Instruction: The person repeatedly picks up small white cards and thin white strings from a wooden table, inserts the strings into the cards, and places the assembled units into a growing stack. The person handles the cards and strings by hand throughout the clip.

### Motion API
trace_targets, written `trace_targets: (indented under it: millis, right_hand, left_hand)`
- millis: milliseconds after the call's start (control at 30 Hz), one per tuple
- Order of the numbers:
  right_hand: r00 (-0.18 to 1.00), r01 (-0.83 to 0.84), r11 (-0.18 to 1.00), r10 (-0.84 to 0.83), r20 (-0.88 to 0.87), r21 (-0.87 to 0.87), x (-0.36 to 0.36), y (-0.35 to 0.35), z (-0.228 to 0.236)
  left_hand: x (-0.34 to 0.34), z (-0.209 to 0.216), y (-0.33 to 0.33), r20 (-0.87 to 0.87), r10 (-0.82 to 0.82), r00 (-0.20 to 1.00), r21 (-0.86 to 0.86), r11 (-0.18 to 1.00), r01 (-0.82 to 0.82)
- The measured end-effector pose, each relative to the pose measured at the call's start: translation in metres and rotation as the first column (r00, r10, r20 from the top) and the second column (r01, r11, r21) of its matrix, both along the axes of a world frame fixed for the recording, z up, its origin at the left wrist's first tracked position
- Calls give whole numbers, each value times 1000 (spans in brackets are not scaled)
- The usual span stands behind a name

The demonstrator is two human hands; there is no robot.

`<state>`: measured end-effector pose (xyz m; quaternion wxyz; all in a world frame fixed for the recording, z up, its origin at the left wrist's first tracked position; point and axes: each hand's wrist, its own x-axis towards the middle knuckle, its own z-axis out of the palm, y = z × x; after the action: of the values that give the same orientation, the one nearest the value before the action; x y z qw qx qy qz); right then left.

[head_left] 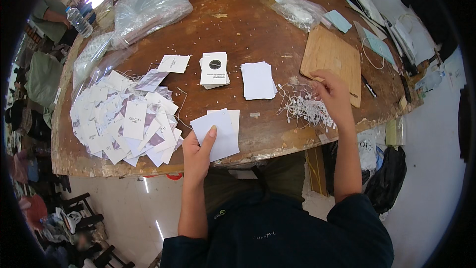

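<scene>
Your left hand (198, 151) grips two white cards (218, 131) at the table edge (277, 146); your right hand (333, 94) pinches into the white string loops (302, 105).

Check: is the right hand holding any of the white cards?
No. The right hand reaches into the tangle of white strings by the wooden board; only the left hand holds white cards.

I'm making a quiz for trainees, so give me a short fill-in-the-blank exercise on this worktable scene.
1. The left hand holds blank white ____.
2. The right hand reaches into a tangle of white ____.
3. The wooden board lies to the person's ____.

Missing words: cards; strings; right.
</scene>
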<state>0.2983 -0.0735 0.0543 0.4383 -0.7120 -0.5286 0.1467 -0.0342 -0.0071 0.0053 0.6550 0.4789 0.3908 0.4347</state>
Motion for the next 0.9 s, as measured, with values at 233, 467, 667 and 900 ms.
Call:
trace_targets:
  millis: [233, 467, 667, 900]
  right_hand:
    - [908, -48, 988, 106, -405, 150, -23, 7, 29]
    - [707, -339, 903, 430, -562, 264, -125, 13, 21]
    - [870, -471, 873, 483, -101, 123, -125, 16, 34]
    - [852, -495, 855, 512, -105, 153, -87, 22, 27]
  left_hand:
    - [0, 11, -2, -62, -128, 990, -91, 988, 122]
    - [12, 13, -6, 12, -405, 914, 281, 879, 385]
    - [1, 7, -12, 70, -431, 900, 127, 898, 421]
    - [-23, 8, -6, 165, -199, 966, 46, 980, 194]
